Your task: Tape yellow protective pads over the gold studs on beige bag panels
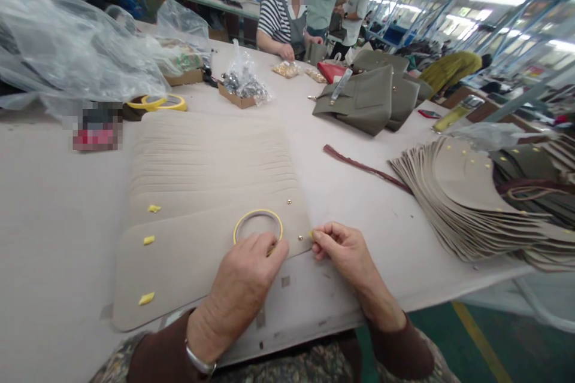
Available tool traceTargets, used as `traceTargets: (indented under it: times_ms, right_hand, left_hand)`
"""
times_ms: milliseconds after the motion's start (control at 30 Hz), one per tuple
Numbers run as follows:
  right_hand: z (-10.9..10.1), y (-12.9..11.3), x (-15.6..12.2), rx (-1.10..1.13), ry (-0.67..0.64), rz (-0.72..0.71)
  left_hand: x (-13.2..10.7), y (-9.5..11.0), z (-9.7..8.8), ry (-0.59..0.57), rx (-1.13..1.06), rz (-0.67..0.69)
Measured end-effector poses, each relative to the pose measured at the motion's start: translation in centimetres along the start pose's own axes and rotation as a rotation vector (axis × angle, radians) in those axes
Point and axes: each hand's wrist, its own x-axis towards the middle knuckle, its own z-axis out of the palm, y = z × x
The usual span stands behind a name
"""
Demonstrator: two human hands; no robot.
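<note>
My left hand (245, 278) rests closed on the near edge of a yellow tape roll (257, 224) that lies on the top beige panel (188, 257). My right hand (344, 251) pinches a small yellow bit of tape at the panel's right edge, next to a brass stud (300, 238). The panel tops a fanned stack of beige panels (211, 161). Three yellow tape tabs (148, 240) sit along its left side.
A fanned pile of beige flaps (467, 203) lies right, a dark red strap (363, 167) before it. Olive bags (368, 99), boxes of hardware (240, 93), more tape rolls (164, 102) and plastic bags (67, 48) stand farther back. A person in stripes (281, 18) works opposite.
</note>
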Motion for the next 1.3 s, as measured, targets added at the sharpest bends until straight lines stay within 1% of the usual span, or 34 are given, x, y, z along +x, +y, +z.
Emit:
traceTargets:
  times_ms: [67, 100, 233, 300, 400, 567, 700, 767, 900, 967, 1067, 1133, 1200, 1300]
  right_hand:
    - [0.1, 0.0, -0.1, -0.02, -0.022, 0.024]
    - [0.2, 0.1, -0.2, -0.032, -0.024, 0.036]
    - [0.7, 0.3, -0.1, -0.109, -0.035, 0.062]
    - [0.9, 0.3, -0.1, -0.165, -0.057, 0.044]
    - [1.2, 0.1, 0.0, -0.284, -0.077, -0.025]
    - [1.9, -0.9, 0.2, -0.522, -0.051, -0.12]
    - [2.0, -1.2, 0.6, -0.699, -0.067, -0.217]
    - [1.7, -1.0, 0.6, -0.714, -0.047, -0.225]
    - [0.6, -0.2, -0.1, -0.542, 0.041, -0.16]
    - [0.4, 0.2, -0.8, -0.508, 0.05, -0.223]
    - [1.0, 0.6, -1.6, -0.614, 0.063, -0.398]
    - [1.7, 0.8, -1.7, -0.709, 0.084, -0.456]
    - [2.4, 0.8, -1.3, -0.786, 0.113, -0.451]
    - [2.9, 0.5, -0.5, -0.838, 0.121, -0.388]
  left_hand:
    - [0.0, -0.4, 0.7, -0.105, 0.045, -0.01]
    - [-0.1, -0.4, 1.0, -0.137, 0.052, -0.01]
    - [-0.1, -0.3, 1.1, -0.184, 0.049, -0.012]
    - [-0.1, -0.3, 1.0, -0.188, 0.046, -0.015]
    - [-0.2, -0.3, 1.1, -0.191, 0.044, -0.018]
    - [-0.4, -0.4, 1.1, -0.202, 0.006, -0.031]
    - [-0.5, -0.4, 1.2, -0.214, -0.029, -0.043]
    - [-0.5, -0.5, 1.3, -0.215, -0.037, -0.049]
    - [-0.6, -0.6, 1.4, -0.203, -0.042, -0.049]
    - [-0.6, -0.6, 1.3, -0.192, -0.047, -0.041]
    - [-0.6, -0.6, 1.2, -0.184, -0.052, -0.04]
    - [-0.5, -0.6, 1.1, -0.18, -0.053, -0.038]
    - [-0.5, -0.6, 1.1, -0.169, -0.058, -0.028]
    - [-0.5, -0.7, 1.2, -0.144, -0.074, -0.023]
